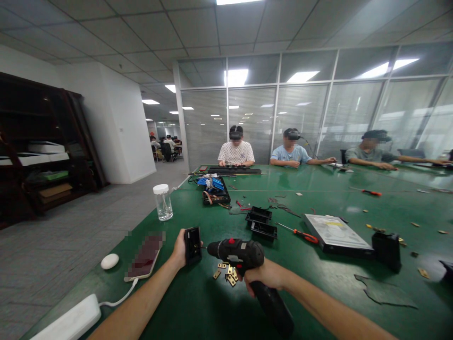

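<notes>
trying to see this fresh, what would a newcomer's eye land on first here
Probably the black cordless drill in the right hand, low in the middle, pointing at a black plastic box held up in the left hand. Next, the broad green table, with three people wearing headgear seated along its far side.

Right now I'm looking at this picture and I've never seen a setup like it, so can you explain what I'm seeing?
There is no robot here: a person works with bare hands, and this single picture comes from a camera worn on their head, looking forward and down. The left hand holds a black plastic housing; the right hand grips a cordless drill aimed at it. On the green table lie small brass-coloured plates, black trays, an orange-handled screwdriver, a metal-cased disc drive, a phone and a lidded clear jar. Three people sit across it.
</notes>
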`<move>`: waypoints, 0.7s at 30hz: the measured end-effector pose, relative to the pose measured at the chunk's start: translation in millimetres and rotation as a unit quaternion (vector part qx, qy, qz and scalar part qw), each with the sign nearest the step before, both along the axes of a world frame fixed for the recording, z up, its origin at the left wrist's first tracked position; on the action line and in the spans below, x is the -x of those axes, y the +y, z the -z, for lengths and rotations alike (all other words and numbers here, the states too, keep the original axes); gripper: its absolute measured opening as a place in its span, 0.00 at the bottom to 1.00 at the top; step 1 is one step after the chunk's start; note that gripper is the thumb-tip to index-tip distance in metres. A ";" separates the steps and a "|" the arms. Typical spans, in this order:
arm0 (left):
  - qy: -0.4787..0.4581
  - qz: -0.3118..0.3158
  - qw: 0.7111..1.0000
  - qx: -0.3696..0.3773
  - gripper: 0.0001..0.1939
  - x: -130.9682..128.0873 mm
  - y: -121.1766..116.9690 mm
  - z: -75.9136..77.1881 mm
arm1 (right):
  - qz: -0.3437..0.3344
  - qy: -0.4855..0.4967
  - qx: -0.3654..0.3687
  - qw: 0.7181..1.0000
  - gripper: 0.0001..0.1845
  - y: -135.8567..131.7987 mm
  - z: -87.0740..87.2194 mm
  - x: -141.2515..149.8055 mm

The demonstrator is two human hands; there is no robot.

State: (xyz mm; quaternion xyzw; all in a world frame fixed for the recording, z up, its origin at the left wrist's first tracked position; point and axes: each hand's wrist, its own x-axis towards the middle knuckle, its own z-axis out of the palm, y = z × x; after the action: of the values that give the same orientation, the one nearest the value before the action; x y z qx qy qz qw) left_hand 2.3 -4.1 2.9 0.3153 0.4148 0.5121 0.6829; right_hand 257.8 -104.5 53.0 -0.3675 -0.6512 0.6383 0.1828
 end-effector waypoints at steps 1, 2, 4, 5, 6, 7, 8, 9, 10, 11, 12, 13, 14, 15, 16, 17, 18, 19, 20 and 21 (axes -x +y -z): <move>0.001 0.000 1.000 0.001 0.22 0.0 -0.1 -0.1 | 0.000 -0.001 0.000 1.000 0.10 -0.3 -0.7 0.2; 0.001 0.001 1.000 0.000 0.22 0.0 -0.1 -0.1 | 0.000 -0.002 0.000 1.000 0.10 -0.6 -1.4 0.3; -0.002 0.003 1.000 -0.004 0.22 0.2 0.0 0.2 | 0.000 -0.003 0.000 1.000 0.10 -1.0 -2.5 0.2; -0.003 0.004 1.000 -0.006 0.22 0.4 0.2 0.5 | -0.001 -0.005 0.000 1.000 0.10 -1.0 -2.8 0.0; -0.004 0.005 1.000 -0.007 0.22 0.7 0.5 0.9 | -0.001 -0.006 0.001 1.000 0.11 -0.8 -2.7 -0.4; -0.004 0.007 1.000 -0.007 0.22 1.1 0.9 1.5 | -0.002 -0.005 0.001 1.000 0.11 -0.5 -2.3 -0.8; -0.005 0.009 1.000 -0.007 0.22 1.5 1.3 2.1 | -0.004 -0.004 0.001 1.000 0.11 -0.1 -1.7 -1.1; -0.004 0.012 1.000 -0.006 0.22 1.9 1.8 2.7 | -0.006 -0.001 0.001 1.000 0.11 0.3 -0.9 -1.4; -0.003 0.014 1.000 -0.006 0.22 2.3 2.2 3.3 | -0.006 0.002 0.001 1.000 0.11 0.7 -0.2 -1.6; -0.003 0.017 1.000 -0.006 0.22 2.6 2.6 3.8 | -0.005 0.005 0.002 1.000 0.11 1.0 0.4 -1.6; -0.002 0.017 1.000 -0.005 0.22 2.8 3.0 4.2 | -0.003 0.005 0.004 1.000 0.11 1.1 0.8 -1.5; -0.003 0.017 1.000 -0.005 0.22 3.0 3.2 4.5 | -0.001 0.004 0.007 1.000 0.11 1.1 0.9 -1.3; -0.003 0.016 1.000 -0.006 0.22 3.0 3.4 4.6 | 0.001 0.001 0.011 1.000 0.11 0.9 0.8 -1.1; -0.004 0.015 1.000 -0.006 0.22 2.9 3.5 4.6 | 0.002 0.000 0.014 1.000 0.11 0.7 0.5 -0.8; -0.005 0.013 1.000 -0.007 0.22 2.8 3.6 4.6 | 0.003 0.000 0.016 1.000 0.11 0.4 0.1 -0.6; -0.005 0.013 1.000 -0.009 0.22 2.6 3.5 4.5 | 0.004 0.000 0.018 1.000 0.11 0.1 -0.4 -0.4; -0.005 0.013 1.000 -0.010 0.23 2.5 3.5 4.3 | 0.005 0.001 0.018 1.000 0.11 -0.1 -0.8 -0.2; -0.005 0.013 1.000 -0.012 0.23 2.3 3.4 4.2 | 0.006 0.002 0.017 1.000 0.11 -0.3 -1.1 -0.2; -0.005 0.013 1.000 -0.012 0.23 2.2 3.3 4.2 | 0.007 0.001 0.017 1.000 0.11 -0.4 -1.3 -0.2; -0.004 0.013 1.000 -0.013 0.23 2.1 3.3 4.1 | 0.007 0.001 0.015 1.000 0.11 -0.5 -1.4 -0.2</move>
State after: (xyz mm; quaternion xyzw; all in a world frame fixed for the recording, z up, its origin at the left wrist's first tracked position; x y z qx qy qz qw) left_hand 0.2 -0.8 -1.2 0.3273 0.4012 0.5098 0.6870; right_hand 258.0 -105.0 54.4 -0.3738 -0.6387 0.6474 0.1824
